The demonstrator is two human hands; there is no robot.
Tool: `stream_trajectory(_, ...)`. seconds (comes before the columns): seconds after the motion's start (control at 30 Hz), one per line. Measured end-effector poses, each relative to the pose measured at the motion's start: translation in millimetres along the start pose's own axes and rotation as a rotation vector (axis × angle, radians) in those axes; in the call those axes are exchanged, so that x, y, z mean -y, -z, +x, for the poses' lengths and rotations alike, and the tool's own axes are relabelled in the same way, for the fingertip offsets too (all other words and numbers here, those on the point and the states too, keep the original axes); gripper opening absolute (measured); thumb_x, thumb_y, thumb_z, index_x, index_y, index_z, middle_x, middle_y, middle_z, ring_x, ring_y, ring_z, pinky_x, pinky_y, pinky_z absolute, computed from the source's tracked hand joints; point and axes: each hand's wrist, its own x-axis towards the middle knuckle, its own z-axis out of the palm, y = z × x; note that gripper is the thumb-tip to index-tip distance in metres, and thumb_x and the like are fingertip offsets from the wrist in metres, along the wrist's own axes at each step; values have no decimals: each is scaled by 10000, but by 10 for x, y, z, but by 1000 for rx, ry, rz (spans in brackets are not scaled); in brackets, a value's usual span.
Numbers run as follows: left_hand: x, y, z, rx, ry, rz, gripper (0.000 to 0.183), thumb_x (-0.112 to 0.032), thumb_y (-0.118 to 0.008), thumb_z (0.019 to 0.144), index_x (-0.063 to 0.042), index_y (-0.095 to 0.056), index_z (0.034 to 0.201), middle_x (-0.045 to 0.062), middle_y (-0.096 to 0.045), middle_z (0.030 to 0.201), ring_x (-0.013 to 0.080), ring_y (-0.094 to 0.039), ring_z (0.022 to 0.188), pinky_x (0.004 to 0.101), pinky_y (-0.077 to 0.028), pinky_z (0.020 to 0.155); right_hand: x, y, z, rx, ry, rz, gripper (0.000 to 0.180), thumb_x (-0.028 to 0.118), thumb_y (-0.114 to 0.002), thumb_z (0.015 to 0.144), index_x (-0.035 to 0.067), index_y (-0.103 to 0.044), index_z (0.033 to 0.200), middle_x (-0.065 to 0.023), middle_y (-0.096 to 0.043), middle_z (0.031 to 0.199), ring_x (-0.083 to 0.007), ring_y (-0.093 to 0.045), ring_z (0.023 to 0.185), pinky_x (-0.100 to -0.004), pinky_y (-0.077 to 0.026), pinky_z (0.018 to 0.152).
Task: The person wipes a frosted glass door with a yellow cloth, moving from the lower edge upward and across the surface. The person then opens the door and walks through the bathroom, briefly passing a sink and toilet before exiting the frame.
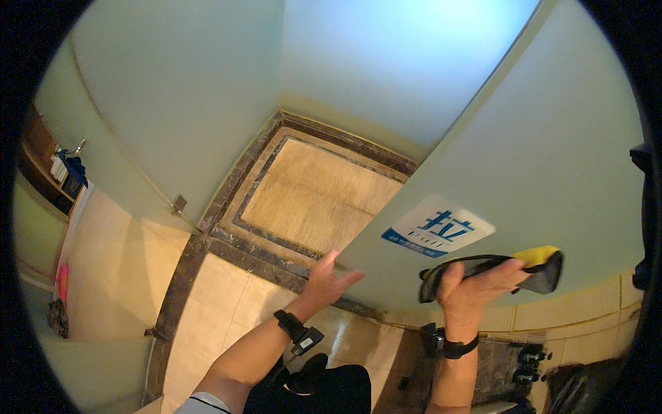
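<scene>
A frosted glass door [522, 171] stands before me, bearing a white and blue sign [439, 225] that reads "Pull". My left hand [327, 284] is at the door's free edge, fingers on one side and thumb across its near face. With my right hand [478, 287] I hold a folded grey and yellow cloth [543, 269] flat against the glass, just below the sign. Part of the cloth is hidden under my palm and fingers. Each wrist wears a black strap with a small device.
Through the doorway lies a shower stall floor of ribbed tile [315, 196] with a dark stone border [227, 181]. More frosted glass panels [181, 103] rise at left, with a metal hinge [179, 204]. A dark blue cloth [75, 168] hangs far left. Wall-mounted black fixtures [530, 365] are lower right.
</scene>
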Motion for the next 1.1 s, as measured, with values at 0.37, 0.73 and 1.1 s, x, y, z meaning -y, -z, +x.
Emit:
stream_trajectory(0.37,210,-141,-10,-80,-73,110,613,-253,-854,847,14,-560,1314,183,-703,1198,267,-680,1100,390,-538,950,-401,-765,-1506,-131,-168,7,915,614,-379,1019,16,-87,1648,-354,-16,1668,-535,-72,1534,-621,-91,1219)
stream_trajectory(0.73,511,-173,50,-184,-301,98,541,-306,-870,833,14,-593,1170,193,-735,1052,309,-717,954,418,-553,835,-101,-903,-1365,-338,-172,77,923,577,-452,1020,-38,-126,1625,-379,-99,1649,-526,-136,1533,-587,-145,1231)
stream_trajectory(1.1,751,-287,-94,-206,-296,166,550,-405,-792,903,47,-566,1120,191,-702,957,295,-695,852,404,-550,747,611,-706,-680,-335,55,151,1008,356,-747,866,-21,-189,1615,-348,-141,1660,-489,-133,1558,-648,-214,1185)
